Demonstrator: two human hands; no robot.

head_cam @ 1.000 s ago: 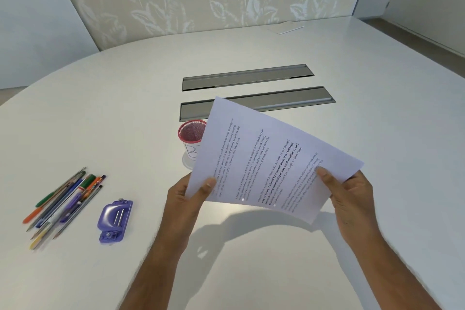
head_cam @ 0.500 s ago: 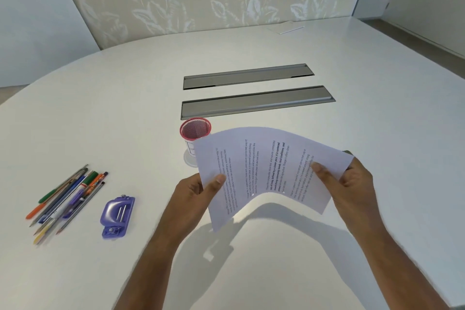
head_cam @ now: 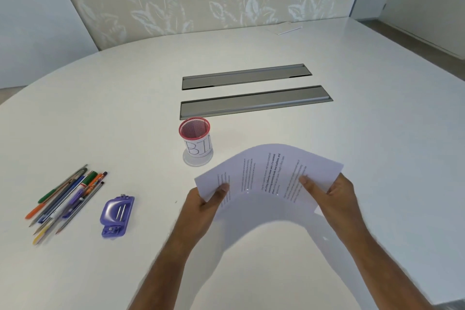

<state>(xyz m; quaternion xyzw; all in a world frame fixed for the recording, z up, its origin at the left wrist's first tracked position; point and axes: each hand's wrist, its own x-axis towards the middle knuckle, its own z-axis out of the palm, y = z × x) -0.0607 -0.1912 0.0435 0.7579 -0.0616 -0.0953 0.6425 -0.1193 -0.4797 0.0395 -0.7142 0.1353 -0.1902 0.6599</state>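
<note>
- The left hand [head_cam: 205, 205] and right hand [head_cam: 336, 197] each pinch one end of the sheet of paper [head_cam: 266, 171].
- The sheet arches up between the hands, above the worktop [head_cam: 251, 272] (no crease visible).
- This looks like a fold barely begun: the ends are apart and the pressing flat is not yet done.

Printed sheet [head_cam: 266, 178] lowered from tilted-up to an arched bow; left hand [head_cam: 203, 205] and right hand [head_cam: 334, 199] dropped nearer, uncovering red mesh cup [head_cam: 195, 139].

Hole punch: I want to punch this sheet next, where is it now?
Head view: the purple hole punch lies on the white table, left of the left hand holding the printed sheet, right of the pens and pencils.
</note>
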